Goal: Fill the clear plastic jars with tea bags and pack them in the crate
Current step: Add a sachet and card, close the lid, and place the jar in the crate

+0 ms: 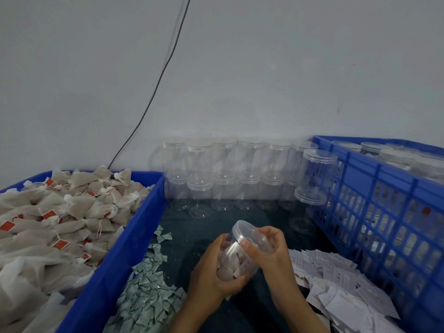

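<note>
Nearest, low in the view: left hand (211, 270) wrapped around the lower body of a clear jar (242, 251), fingers curled under its base. Right hand (269, 248) gripping the lid (252, 234) at the upper end, thumb across the rim, fingers curled over the far side. Jar held in the air above the dark cloth (192, 227), tilted, long axis running from lower left near the body up and away to the right, lid end pointing toward the wall. Pale tea bags visible inside, with a white card.

To the left, a blue tub (134, 227) heaped with tea bags (60, 212) carrying red tags. Beside it on the cloth, a scatter of green-and-white sachets (149, 292). On the right, a pile of white cards (336, 280), just beside a blue slatted crate (374, 188) holding lidded jars. Behind, against the wall, empty jars (223, 174) stacked two high.
</note>
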Action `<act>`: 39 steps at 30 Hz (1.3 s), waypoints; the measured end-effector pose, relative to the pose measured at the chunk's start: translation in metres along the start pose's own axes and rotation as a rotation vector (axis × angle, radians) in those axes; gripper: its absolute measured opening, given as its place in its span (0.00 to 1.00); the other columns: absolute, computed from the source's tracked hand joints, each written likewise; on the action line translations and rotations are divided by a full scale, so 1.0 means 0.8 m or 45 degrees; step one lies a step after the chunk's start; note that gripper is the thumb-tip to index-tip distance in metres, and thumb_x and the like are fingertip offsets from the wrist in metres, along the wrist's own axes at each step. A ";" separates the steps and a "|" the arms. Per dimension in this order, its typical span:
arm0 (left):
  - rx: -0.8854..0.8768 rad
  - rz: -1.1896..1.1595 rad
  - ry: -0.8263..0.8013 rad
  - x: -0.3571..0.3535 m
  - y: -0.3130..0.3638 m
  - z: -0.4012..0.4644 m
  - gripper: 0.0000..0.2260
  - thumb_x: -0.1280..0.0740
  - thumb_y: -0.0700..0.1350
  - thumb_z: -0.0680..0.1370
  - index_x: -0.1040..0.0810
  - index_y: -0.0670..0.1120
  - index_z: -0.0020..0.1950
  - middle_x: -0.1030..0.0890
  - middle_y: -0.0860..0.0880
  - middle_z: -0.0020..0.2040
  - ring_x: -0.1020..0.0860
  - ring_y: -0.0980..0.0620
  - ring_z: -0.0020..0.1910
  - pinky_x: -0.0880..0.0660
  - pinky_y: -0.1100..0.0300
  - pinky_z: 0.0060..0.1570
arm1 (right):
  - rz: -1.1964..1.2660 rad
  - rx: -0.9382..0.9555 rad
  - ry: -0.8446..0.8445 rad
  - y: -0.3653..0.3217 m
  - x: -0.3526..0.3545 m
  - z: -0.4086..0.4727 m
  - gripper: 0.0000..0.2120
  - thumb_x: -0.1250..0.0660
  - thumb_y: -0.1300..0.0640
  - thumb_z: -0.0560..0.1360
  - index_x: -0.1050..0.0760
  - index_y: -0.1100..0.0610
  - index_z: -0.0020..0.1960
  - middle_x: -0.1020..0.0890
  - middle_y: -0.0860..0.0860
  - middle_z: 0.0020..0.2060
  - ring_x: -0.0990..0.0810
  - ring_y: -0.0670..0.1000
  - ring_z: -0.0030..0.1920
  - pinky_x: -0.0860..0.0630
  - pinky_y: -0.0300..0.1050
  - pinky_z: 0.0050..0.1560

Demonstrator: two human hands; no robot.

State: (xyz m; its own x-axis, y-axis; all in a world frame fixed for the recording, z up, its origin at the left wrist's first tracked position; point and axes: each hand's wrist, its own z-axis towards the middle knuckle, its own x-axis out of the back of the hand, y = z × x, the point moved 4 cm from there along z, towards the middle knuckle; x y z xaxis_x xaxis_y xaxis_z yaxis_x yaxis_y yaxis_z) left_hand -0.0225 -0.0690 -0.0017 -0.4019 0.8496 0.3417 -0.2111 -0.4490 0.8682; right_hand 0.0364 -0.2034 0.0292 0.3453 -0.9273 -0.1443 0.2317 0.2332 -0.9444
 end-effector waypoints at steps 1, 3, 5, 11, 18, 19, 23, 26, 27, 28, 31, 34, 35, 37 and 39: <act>-0.004 0.007 -0.007 0.001 0.001 0.000 0.36 0.22 0.56 0.63 0.32 0.59 0.69 0.22 0.59 0.60 0.21 0.58 0.56 0.22 0.51 0.55 | 0.010 0.013 0.009 0.000 -0.001 0.000 0.27 0.22 0.48 0.60 0.29 0.51 0.55 0.20 0.43 0.47 0.18 0.42 0.46 0.22 0.35 0.41; -0.015 0.003 -0.017 0.003 0.002 0.001 0.37 0.22 0.57 0.62 0.32 0.60 0.68 0.22 0.60 0.60 0.21 0.59 0.57 0.22 0.54 0.54 | 0.046 0.030 0.033 0.000 -0.002 -0.002 0.29 0.19 0.50 0.60 0.29 0.49 0.56 0.20 0.42 0.49 0.18 0.42 0.48 0.22 0.34 0.42; 0.014 -0.079 -0.061 0.006 0.001 0.003 0.36 0.20 0.55 0.61 0.32 0.63 0.66 0.23 0.63 0.60 0.22 0.60 0.58 0.22 0.59 0.54 | 0.100 0.028 0.030 -0.002 -0.002 -0.002 0.36 0.18 0.52 0.57 0.30 0.46 0.60 0.19 0.43 0.52 0.18 0.43 0.51 0.22 0.36 0.44; 0.158 -0.291 -0.246 -0.002 -0.002 0.004 0.38 0.19 0.50 0.59 0.31 0.55 0.65 0.23 0.56 0.61 0.22 0.61 0.58 0.24 0.66 0.52 | 0.117 -0.051 -0.057 -0.007 0.001 0.000 0.47 0.16 0.53 0.51 0.34 0.41 0.65 0.18 0.51 0.53 0.17 0.48 0.51 0.19 0.43 0.47; 0.092 -0.327 -0.210 -0.009 0.012 0.001 0.32 0.22 0.44 0.68 0.32 0.54 0.67 0.22 0.56 0.62 0.23 0.58 0.61 0.24 0.62 0.56 | 0.016 -0.071 0.023 -0.007 0.000 0.003 0.31 0.20 0.58 0.61 0.30 0.45 0.58 0.22 0.47 0.54 0.18 0.42 0.47 0.22 0.34 0.40; 0.095 -0.333 -0.200 -0.010 0.014 0.000 0.32 0.23 0.45 0.68 0.33 0.54 0.67 0.22 0.56 0.62 0.23 0.59 0.61 0.25 0.63 0.55 | 0.000 -0.077 0.035 -0.007 0.000 0.004 0.29 0.20 0.59 0.63 0.30 0.45 0.57 0.22 0.48 0.54 0.19 0.44 0.48 0.23 0.35 0.39; 0.113 -0.276 -0.157 -0.012 0.018 0.007 0.33 0.21 0.47 0.67 0.33 0.58 0.66 0.23 0.58 0.62 0.23 0.62 0.59 0.24 0.63 0.55 | -0.052 -0.109 0.093 -0.018 0.002 0.011 0.27 0.22 0.58 0.66 0.34 0.45 0.56 0.25 0.48 0.54 0.21 0.45 0.48 0.24 0.33 0.37; 0.097 -0.324 -0.130 -0.016 0.038 0.028 0.32 0.20 0.45 0.66 0.32 0.55 0.64 0.22 0.55 0.60 0.21 0.63 0.56 0.23 0.67 0.49 | -0.043 -0.164 0.106 -0.043 0.012 0.024 0.37 0.22 0.57 0.66 0.41 0.46 0.66 0.27 0.51 0.58 0.21 0.51 0.53 0.23 0.40 0.45; 0.085 -0.350 -0.127 -0.019 0.049 0.037 0.31 0.20 0.44 0.66 0.32 0.54 0.64 0.22 0.54 0.60 0.21 0.63 0.55 0.23 0.68 0.47 | -0.024 -0.178 0.100 -0.054 0.015 0.029 0.41 0.22 0.57 0.66 0.44 0.47 0.69 0.27 0.52 0.59 0.22 0.52 0.54 0.23 0.42 0.48; 0.070 -0.367 -0.125 -0.022 0.062 0.047 0.30 0.21 0.44 0.67 0.32 0.53 0.63 0.22 0.53 0.59 0.20 0.62 0.54 0.23 0.69 0.46 | -0.008 -0.182 0.086 -0.064 0.020 0.035 0.43 0.22 0.57 0.66 0.45 0.47 0.70 0.27 0.52 0.60 0.22 0.52 0.56 0.23 0.43 0.49; 0.039 -0.412 -0.142 -0.036 0.099 0.074 0.29 0.21 0.43 0.66 0.31 0.52 0.62 0.20 0.52 0.56 0.19 0.61 0.50 0.23 0.69 0.44 | 0.028 -0.174 0.084 -0.096 0.034 0.051 0.40 0.21 0.59 0.65 0.40 0.48 0.68 0.25 0.51 0.59 0.22 0.52 0.56 0.23 0.41 0.47; 0.017 -0.380 -0.166 -0.049 0.133 0.101 0.24 0.22 0.44 0.68 0.29 0.50 0.59 0.20 0.50 0.54 0.19 0.61 0.47 0.24 0.70 0.41 | 0.056 -0.165 0.186 -0.125 0.051 0.069 0.29 0.22 0.61 0.66 0.30 0.54 0.62 0.20 0.55 0.54 0.19 0.52 0.52 0.21 0.42 0.45; 0.008 -0.360 -0.163 -0.055 0.143 0.109 0.23 0.22 0.47 0.69 0.29 0.50 0.58 0.20 0.50 0.54 0.19 0.62 0.46 0.24 0.70 0.40 | 0.066 -0.152 0.217 -0.135 0.056 0.076 0.23 0.23 0.61 0.66 0.27 0.54 0.58 0.19 0.54 0.51 0.18 0.50 0.49 0.22 0.39 0.41; -0.026 -0.309 -0.132 -0.067 0.161 0.125 0.21 0.25 0.53 0.69 0.29 0.52 0.56 0.21 0.50 0.53 0.19 0.62 0.46 0.23 0.70 0.40 | 0.081 -0.144 0.267 -0.154 0.067 0.089 0.17 0.23 0.60 0.67 0.24 0.53 0.53 0.18 0.52 0.46 0.18 0.47 0.45 0.23 0.37 0.39; -0.058 -0.191 -0.072 -0.081 0.176 0.143 0.20 0.28 0.60 0.68 0.29 0.56 0.54 0.27 0.53 0.54 0.22 0.58 0.47 0.22 0.63 0.49 | 0.032 -0.159 0.265 -0.174 0.077 0.107 0.22 0.24 0.61 0.68 0.26 0.61 0.59 0.19 0.56 0.51 0.20 0.51 0.47 0.23 0.41 0.42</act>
State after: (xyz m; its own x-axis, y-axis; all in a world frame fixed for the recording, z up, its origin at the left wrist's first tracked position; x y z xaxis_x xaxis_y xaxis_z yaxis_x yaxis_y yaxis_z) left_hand 0.0757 -0.1557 0.1394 -0.3125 0.9216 0.2303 -0.3056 -0.3271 0.8942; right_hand 0.1027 -0.2679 0.1773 0.1514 -0.9651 -0.2137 0.1065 0.2308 -0.9672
